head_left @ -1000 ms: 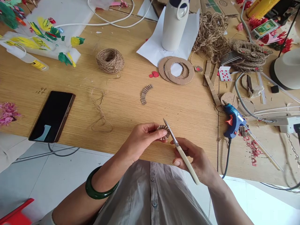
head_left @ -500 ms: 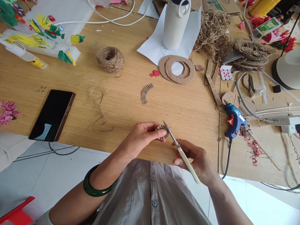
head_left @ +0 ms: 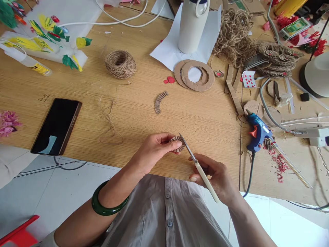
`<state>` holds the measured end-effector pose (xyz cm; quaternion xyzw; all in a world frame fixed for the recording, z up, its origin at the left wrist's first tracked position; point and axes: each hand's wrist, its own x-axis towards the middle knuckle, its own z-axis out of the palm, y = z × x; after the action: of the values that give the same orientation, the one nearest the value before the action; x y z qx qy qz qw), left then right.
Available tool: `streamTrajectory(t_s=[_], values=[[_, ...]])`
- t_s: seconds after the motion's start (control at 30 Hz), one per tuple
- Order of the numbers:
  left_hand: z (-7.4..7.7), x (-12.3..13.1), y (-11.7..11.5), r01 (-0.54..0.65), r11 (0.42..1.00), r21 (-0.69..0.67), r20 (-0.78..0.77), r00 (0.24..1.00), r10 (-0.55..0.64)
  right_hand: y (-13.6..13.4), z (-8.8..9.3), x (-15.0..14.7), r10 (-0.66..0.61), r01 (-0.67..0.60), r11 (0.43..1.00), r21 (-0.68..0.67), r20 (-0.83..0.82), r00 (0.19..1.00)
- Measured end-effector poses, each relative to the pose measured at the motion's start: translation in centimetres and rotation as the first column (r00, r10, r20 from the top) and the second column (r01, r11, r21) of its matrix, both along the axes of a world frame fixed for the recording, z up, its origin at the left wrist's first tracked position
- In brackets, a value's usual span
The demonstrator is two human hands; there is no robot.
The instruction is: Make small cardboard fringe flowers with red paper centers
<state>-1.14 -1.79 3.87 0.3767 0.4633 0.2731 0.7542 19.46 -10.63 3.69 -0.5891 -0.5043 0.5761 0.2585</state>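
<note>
My left hand (head_left: 154, 152) pinches a small round rosette of pleated corrugated cardboard (head_left: 177, 144) between thumb and fingertips. My right hand (head_left: 213, 178) grips a pair of slim scissors with cream handles (head_left: 202, 171). Their narrow metal blades point up and left, with the tip against the rosette's right edge. The fingers hide part of the rosette. A dark green bangle (head_left: 108, 200) circles my left wrist.
On the wooden table lie a jute twine ball (head_left: 120, 64), a curved pleated cardboard strip (head_left: 160, 102), cardboard rings (head_left: 194, 75), and a phone (head_left: 56, 127). A blue glue gun (head_left: 258, 132) rests at right. A white bottle (head_left: 191, 27) stands on paper at the back.
The rosette and my left hand have shifted slightly left. The scissor blades now sit closer against the rosette's edge. The view has drifted a little.
</note>
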Motion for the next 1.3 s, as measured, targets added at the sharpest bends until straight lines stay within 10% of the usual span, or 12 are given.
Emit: streamTrajectory(t_s=[1.3], values=[[0.6,0.3,-0.5,0.025,0.996,-0.085,0.006,1.0,-0.025,-0.7,0.0,0.1,-0.004,0.004,1.0,-0.02,0.025,1.0]])
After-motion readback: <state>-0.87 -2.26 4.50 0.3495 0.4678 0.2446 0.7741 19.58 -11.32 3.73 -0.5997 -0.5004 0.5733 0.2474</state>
